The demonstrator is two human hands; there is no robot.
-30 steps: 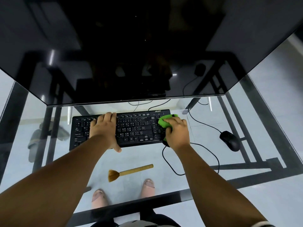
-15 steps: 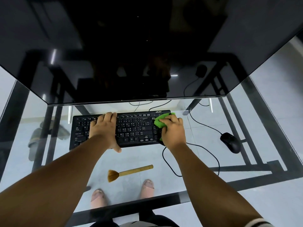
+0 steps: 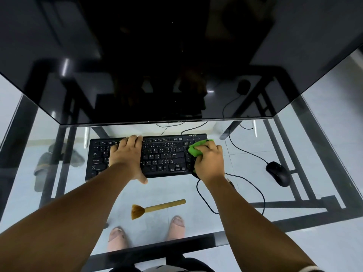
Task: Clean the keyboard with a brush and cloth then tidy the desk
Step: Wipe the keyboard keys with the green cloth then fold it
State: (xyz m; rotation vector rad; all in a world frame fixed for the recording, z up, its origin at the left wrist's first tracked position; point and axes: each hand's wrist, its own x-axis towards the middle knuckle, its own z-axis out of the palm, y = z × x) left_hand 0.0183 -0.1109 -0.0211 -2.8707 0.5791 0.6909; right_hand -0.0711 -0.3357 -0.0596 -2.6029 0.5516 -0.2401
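Observation:
A black keyboard (image 3: pixel 163 156) lies on the glass desk (image 3: pixel 245 193) below the monitor. My left hand (image 3: pixel 127 156) rests flat on its left half, fingers apart, thumb over the front edge. My right hand (image 3: pixel 209 161) is closed on a bunched green cloth (image 3: pixel 196 149), pressed on the keyboard's right end over the number pad. A wooden-handled brush (image 3: pixel 157 208) lies on the glass in front of the keyboard, bristles to the left, untouched by either hand.
A large dark monitor (image 3: pixel 176 65) overhangs the back of the desk. A black mouse (image 3: pixel 278 173) sits to the right, its cable (image 3: pixel 245 179) looping near my right wrist. Through the glass I see my feet and the black desk frame.
My right hand has slid the green cloth a little to the left across the keyboard's right end. The left hand and the brush have stayed put.

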